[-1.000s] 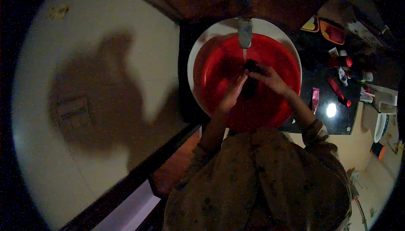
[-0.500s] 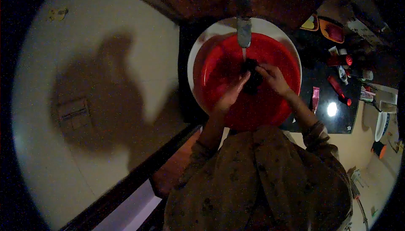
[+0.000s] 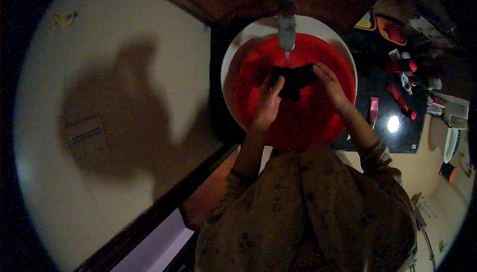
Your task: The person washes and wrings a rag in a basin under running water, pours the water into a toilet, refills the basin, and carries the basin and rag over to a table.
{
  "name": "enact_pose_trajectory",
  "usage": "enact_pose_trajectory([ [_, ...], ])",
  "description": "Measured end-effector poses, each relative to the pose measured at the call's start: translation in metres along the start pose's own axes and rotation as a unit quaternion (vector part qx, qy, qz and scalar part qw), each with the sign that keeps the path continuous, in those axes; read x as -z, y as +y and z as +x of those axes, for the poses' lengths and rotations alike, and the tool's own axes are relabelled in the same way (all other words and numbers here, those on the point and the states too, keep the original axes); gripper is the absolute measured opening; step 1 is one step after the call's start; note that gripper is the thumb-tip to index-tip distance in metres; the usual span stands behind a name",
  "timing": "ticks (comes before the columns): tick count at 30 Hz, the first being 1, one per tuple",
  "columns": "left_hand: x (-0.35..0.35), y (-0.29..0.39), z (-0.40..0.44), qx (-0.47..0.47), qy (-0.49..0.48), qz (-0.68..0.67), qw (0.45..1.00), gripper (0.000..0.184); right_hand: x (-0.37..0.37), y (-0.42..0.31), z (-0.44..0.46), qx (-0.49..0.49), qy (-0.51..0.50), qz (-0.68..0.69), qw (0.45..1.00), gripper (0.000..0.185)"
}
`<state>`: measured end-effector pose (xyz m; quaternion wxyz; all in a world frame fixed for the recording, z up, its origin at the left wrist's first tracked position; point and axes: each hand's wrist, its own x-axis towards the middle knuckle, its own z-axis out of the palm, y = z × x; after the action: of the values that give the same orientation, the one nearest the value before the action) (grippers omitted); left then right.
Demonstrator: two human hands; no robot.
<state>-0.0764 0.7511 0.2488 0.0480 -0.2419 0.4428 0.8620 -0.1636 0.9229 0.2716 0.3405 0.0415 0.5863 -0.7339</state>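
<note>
A dark, wet-looking cloth (image 3: 294, 80) is stretched between my two hands under the tap (image 3: 286, 33), over a red tub (image 3: 303, 128) set in a white basin (image 3: 229, 63). Water runs from the spout onto the cloth. My left hand (image 3: 270, 100) grips the cloth's left end, its thumb in front. At the right end, my right hand (image 3: 329, 83) pinches the upper corner with its fingertips. The inside of the tub below the cloth is too dark to make out.
The dark counter (image 3: 410, 140) to the right bears a pink tube (image 3: 373, 111), a red tube (image 3: 398, 98), several bottles and two orange-rimmed trays (image 3: 391, 31). A tiled wall (image 3: 189, 73) stands on the left.
The cloth has gone from bunched between my hands to spread out sideways. My left hand has turned upright around its left end, and my right hand has moved slightly up and right.
</note>
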Motion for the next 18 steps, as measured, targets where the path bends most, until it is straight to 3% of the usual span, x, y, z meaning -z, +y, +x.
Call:
enact_pose_trajectory([
  [1, 0.002, -0.001, -0.005, 0.001, 0.002, 0.001, 1.0, 0.046, 0.005, 0.009, 0.005, -0.001, -0.001, 0.001, 1.0, 0.04],
  [3, -0.019, 0.018, -0.026, 0.004, 0.186, 0.1, 0.977, 0.057, 0.017, 0.03, 0.019, -0.014, -0.043, 0.085, 0.995, 0.047],
  [6, -0.013, 0.01, -0.026, 0.016, 0.218, 0.157, 0.963, 0.065, 0.016, 0.036, 0.018, -0.001, 0.03, 0.058, 0.998, 0.032],
  [10, -0.02, 0.016, -0.036, 0.007, 0.203, 0.172, 0.964, 0.065, 0.022, 0.028, -0.003, -0.062, -0.038, 0.124, 0.99, 0.045],
  [12, -0.01, 0.009, -0.036, -0.027, 0.096, 0.1, 0.99, 0.06, 0.041, 0.058, -0.004, -0.181, -0.194, 0.263, 0.927, 0.038],
  [13, -0.012, 0.008, -0.039, -0.027, 0.093, 0.101, 0.99, 0.06, 0.041, 0.071, -0.007, -0.179, -0.192, 0.264, 0.928, 0.038],
  [15, -0.028, 0.016, -0.049, -0.045, 0.08, 0.314, 0.945, 0.045, 0.031, 0.083, -0.014, -0.329, -0.089, 0.089, 0.936, 0.033],
  [16, -0.023, 0.013, -0.047, -0.044, 0.079, 0.315, 0.945, 0.045, 0.036, 0.087, -0.014, -0.328, -0.088, 0.091, 0.936, 0.033],
  [18, -0.006, 0.009, -0.039, -0.18, 0.009, 0.371, 0.911, 0.034, 0.044, 0.091, -0.014, -0.212, -0.224, 0.06, 0.949, 0.035],
])
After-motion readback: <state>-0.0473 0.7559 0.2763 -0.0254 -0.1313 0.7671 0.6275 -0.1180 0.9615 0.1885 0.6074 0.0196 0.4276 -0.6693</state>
